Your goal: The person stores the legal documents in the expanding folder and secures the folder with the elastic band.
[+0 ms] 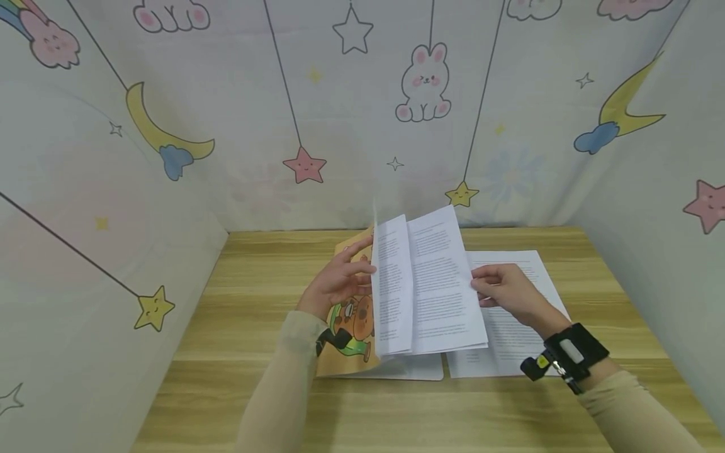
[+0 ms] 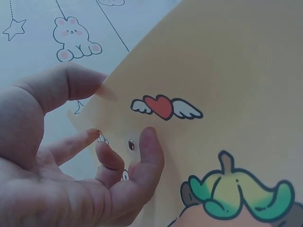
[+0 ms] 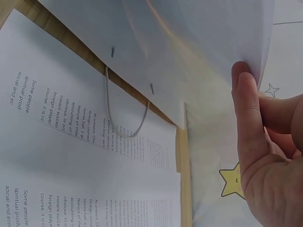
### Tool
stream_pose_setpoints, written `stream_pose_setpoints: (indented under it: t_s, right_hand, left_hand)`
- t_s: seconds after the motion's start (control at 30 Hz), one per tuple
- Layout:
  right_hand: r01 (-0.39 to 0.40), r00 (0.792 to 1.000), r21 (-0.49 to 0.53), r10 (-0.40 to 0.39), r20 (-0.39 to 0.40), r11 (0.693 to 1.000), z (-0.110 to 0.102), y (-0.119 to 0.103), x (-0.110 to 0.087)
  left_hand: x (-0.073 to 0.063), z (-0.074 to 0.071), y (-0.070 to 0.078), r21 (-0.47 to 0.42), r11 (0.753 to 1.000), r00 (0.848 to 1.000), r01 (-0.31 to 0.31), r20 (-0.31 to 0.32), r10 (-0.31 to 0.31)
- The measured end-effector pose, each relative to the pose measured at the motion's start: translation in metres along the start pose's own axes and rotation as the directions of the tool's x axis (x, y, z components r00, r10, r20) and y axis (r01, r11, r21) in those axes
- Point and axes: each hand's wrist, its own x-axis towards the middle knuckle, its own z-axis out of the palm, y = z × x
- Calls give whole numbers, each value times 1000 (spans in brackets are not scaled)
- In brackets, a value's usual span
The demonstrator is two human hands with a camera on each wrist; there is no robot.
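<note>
A folder with an orange cartoon cover stands partly opened, its printed sheets raised and fanned. My right hand pinches the right edge of these sheets. In the right wrist view, its fingers lie along the paper's edge. My left hand is at the folder's left side, with loosely bent fingers touching the cover. The left wrist view shows that hand against the orange cover, which bears a winged heart. Two small metal pieces and a thin loop of cord show beneath the raised pages.
Another printed sheet lies flat on the wooden table, to the right and partly under the raised pages. White cloth walls with cartoon stars, moons and a rabbit enclose the table at the back and both sides.
</note>
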Motion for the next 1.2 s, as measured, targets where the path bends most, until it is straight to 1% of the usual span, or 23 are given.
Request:
stream_pose_setpoints:
  t_s: [0.23,0.47,0.7,1.2]
  right_hand:
    - [-12,1000,-3,12,-5,1000,3,0,0]
    - [-3,1000,-21,3,3,1000,6,-4,1]
    - [-19,1000,-8,19,14,1000,11,-7,3]
    - [-15,999,-5,15,32,1000,21,-8,9]
  left_hand:
    - [0,0,-1,0,1000,1000,6,0,-6]
    - [-1,1,0,-13,1000,1000,6,4,-6]
    - [0,1,0,-16,1000,1000,4,14,-3]
    - [1,1,0,0,1000,1000,2,14,-2]
